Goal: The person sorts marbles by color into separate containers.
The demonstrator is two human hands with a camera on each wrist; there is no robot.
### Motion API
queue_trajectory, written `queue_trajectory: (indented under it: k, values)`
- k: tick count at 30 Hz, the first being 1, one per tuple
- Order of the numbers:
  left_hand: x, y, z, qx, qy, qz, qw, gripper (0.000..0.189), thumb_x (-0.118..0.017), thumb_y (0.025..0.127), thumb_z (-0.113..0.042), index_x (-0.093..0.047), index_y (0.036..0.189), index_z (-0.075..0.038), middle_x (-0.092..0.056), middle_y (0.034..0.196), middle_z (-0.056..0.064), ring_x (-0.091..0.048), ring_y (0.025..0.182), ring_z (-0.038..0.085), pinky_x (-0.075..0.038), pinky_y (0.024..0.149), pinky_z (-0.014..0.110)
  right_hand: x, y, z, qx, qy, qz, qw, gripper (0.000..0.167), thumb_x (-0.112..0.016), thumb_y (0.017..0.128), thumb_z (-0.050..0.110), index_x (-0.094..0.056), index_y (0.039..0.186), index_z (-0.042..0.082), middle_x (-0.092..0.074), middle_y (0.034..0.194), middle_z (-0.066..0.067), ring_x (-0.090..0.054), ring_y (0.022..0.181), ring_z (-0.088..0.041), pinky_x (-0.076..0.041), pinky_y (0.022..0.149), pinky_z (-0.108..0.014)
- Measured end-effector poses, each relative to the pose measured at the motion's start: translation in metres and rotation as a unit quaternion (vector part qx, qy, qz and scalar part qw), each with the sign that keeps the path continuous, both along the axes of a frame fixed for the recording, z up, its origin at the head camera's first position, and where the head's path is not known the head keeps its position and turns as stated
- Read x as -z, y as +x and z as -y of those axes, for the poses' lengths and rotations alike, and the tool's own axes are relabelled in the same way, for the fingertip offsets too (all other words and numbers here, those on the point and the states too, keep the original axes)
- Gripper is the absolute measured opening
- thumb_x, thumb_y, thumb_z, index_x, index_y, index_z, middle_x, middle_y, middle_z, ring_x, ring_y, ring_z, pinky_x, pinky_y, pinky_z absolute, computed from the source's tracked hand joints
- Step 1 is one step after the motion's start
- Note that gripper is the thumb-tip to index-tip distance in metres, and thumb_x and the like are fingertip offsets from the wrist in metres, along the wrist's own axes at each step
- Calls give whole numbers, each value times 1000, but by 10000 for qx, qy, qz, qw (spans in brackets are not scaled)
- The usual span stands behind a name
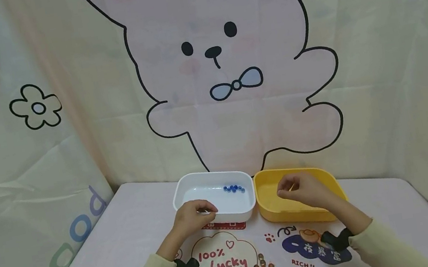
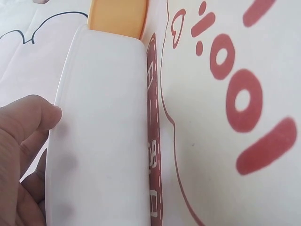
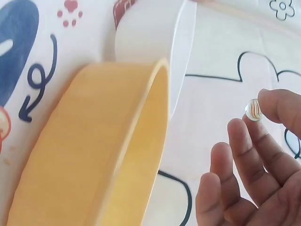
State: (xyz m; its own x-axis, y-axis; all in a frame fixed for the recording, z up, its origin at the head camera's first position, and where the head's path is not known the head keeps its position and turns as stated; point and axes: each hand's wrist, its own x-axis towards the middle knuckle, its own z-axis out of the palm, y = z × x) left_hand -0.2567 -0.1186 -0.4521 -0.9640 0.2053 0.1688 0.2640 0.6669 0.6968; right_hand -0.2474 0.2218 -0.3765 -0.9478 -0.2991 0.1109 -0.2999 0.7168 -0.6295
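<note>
My right hand is over the yellow container. In the right wrist view its thumb and index finger pinch a clear marble with an orange-and-white swirl, above the container's rim; the other fingers are loosely bent. My left hand holds the near rim of the white container. Through that container's wall, dark shadows of fingers show on its inner side. Several blue marbles lie inside the white container, toward its right end. The inside of the yellow container is partly hidden by my right hand.
Several amber-brown marbles lie on the printed tablecloth in front of the containers. The two containers stand side by side near the back of the table. A cloth backdrop with a cartoon animal hangs behind them.
</note>
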Motion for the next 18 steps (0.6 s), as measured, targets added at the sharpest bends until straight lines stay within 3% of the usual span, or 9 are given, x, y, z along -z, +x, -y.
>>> queue_trajectory:
  k: [10,18]
  values:
    - [-1,1,0,8,-11,-11,10000,6,-73,81,-29,-70,81,-35,-69,86,-15,-60,84,9,-46,70,29,13,-23,-16,67,-296,121,9995,13,-72,86,23,-69,91,12,-59,74,-2,-52,66,-16,-45,56,-24]
    - [0,0,0,17,76,19,10000,7,-74,81,-28,-71,82,-34,-69,87,-14,-59,83,10,-47,68,29,26,-39,-27,163,-351,354,9986,17,-71,86,22,-68,98,10,-64,80,-4,-54,68,-17,-49,59,-27]
